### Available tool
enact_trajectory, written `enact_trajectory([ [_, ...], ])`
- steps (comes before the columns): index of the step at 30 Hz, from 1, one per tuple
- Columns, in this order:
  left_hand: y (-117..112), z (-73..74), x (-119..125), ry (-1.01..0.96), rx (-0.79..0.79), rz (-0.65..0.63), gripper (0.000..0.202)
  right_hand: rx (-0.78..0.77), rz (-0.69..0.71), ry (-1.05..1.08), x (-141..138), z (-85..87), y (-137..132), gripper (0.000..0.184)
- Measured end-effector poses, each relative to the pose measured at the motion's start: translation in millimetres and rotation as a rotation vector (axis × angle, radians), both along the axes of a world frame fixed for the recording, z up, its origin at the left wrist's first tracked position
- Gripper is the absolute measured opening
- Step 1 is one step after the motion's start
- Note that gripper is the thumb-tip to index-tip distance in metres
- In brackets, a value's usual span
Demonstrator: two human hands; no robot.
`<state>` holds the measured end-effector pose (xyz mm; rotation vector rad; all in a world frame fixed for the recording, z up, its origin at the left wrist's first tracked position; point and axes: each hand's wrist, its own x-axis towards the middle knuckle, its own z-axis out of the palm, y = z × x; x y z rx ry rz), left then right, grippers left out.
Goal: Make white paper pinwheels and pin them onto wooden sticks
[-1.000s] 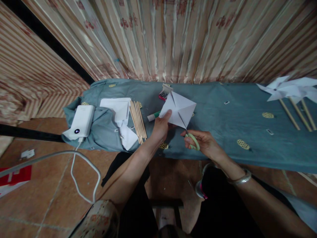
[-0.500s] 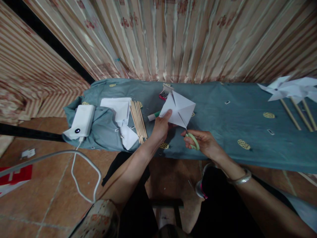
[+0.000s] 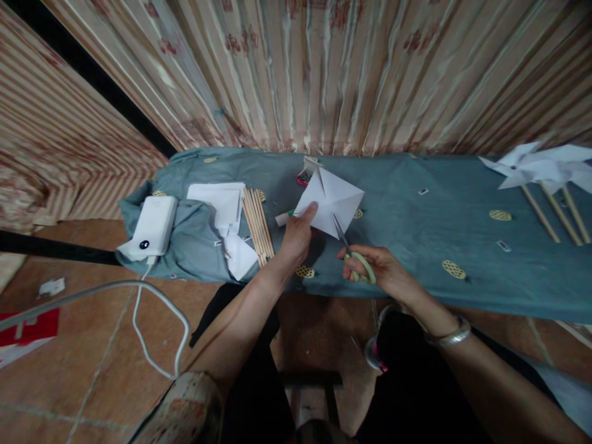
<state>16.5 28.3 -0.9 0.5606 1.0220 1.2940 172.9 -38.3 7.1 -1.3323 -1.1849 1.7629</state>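
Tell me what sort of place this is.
Probably a home craft corner: a cloth-covered table against a curtain, with wooden sticks and finished pinwheels; the left hand holds folded paper, the right hand scissors.

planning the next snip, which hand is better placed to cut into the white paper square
Probably the right hand: it grips the green-handled scissors, blades at the near edge of the paper square. The left hand only pinches the paper's left corner.

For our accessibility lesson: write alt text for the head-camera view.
A person's left hand holds a white paper square while the right hand cuts into it with green-handled scissors, above a blue cloth-covered table with wooden sticks and paper pinwheels.
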Motion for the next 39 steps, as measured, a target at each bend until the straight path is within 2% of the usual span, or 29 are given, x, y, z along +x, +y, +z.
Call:
enact_trajectory([
  [4, 5, 1.7, -6, -0.019, -0.017, 0.028, 0.007, -0.006, 0.046, 0.003, 4, 0.4, -1, 0.051],
  [12, 11, -2.3, -16, -0.036, 0.036, 0.017, 0.016, -0.022, 0.086, 0.023, 18, -8.9, -4, 0.047],
  [20, 13, -4.8, -21, -0.026, 0.042, -0.007, 0.025, -0.012, 0.111, -0.076, 34, 6.5, 0, 0.05],
  [24, 12, -4.4, -22, -0.004, 0.042, -0.036, 0.025, 0.024, -0.012, -0.123, 41, 9.7, 4, 0.051],
  [31, 0, -8.8, -15, 0.126, 0.038, -0.272, 0.023, 0.207, -0.412, -0.153, 49, -3.1, 17, 0.048],
  [33, -5, -11.5, -12, 0.168, 0.029, -0.342, 0.021, 0.247, -0.444, -0.194, 51, -3.2, 20, 0.047],
  [36, -9, -14.2, -8, 0.22, 0.023, -0.418, 0.017, 0.288, -0.399, -0.257, 52, -1.4, 22, 0.044],
  [39, -12, -14.0, -6, 0.244, 0.038, -0.473, 0.014, 0.253, -0.352, -0.231, 49, -1.6, 22, 0.044],
])
